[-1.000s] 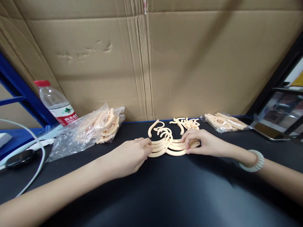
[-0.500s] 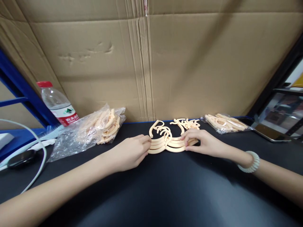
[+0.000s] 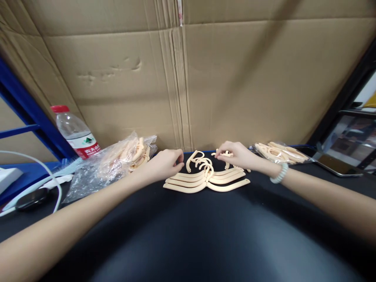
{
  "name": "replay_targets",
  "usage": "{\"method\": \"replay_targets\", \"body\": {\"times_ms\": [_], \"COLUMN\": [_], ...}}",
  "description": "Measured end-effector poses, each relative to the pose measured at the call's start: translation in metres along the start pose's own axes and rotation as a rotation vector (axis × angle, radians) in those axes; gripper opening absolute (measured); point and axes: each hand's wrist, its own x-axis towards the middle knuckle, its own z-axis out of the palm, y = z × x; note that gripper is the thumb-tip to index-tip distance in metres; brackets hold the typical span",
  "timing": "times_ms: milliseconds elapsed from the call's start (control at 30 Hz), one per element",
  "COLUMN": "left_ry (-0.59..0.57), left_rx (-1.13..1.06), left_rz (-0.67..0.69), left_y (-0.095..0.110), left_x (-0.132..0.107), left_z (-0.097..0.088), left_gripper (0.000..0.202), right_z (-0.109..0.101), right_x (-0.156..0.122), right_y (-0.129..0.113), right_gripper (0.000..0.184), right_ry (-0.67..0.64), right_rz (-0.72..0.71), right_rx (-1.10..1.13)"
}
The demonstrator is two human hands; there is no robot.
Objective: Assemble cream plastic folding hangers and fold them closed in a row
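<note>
Leaving the hangers (image 3: 202,181), left hand (image 3: 167,163) and right hand (image 3: 239,155) moved off.

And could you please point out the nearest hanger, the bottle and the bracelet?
Nearest hanger (image 3: 190,190): head view, on its left half.
Bottle (image 3: 79,141): head view, on its label's white band.
Bracelet (image 3: 281,174): head view, on its middle.

Decently bright. Diagonal shadow on the cardboard (image 3: 117,90), milky glare on the black tabletop (image 3: 188,239), glints off the plastic bag (image 3: 88,178). Hangers (image 3: 188,189) read okay; edges stretch, right-hand shelf (image 3: 352,135) is too mushy to call.
</note>
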Motion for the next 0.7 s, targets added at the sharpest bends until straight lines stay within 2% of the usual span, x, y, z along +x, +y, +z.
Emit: {"method": "replay_targets", "body": {"times_ms": [100,200,367,533,633,700], "left_ry": [-0.076,-0.087,-0.053,-0.046,-0.069,-0.075], "left_rx": [0.011,0.021,0.039,0.046,0.034,0.014], "left_rz": [-0.093,-0.129,-0.175,-0.225,-0.245,-0.259], "left_y": [-0.002,-0.002,-0.007,-0.006,-0.004,-0.004], "left_x": [0.027,0.046,0.059,0.060,0.062,0.063], "left_z": [0.005,0.017,0.037,0.039,0.036,0.032], "left_gripper": [0.016,0.023,0.026,0.028,0.026,0.023], "right_z": [0.013,0.029,0.046,0.042,0.035,0.030], "right_x": [0.036,0.062,0.078,0.078,0.074,0.070], "right_y": [0.016,0.027,0.036,0.041,0.041,0.037], "right_gripper": [0.015,0.014,0.012,0.007,0.009,0.018], "right_ry": [-0.118,-0.238,-0.296,-0.220,-0.107,-0.007], "right_rz": [-0.099,-0.190,-0.249,-0.202,-0.113,-0.040], "right_rx": [-0.126,-0.186,-0.147,-0.082,-0.024,0.005]}}
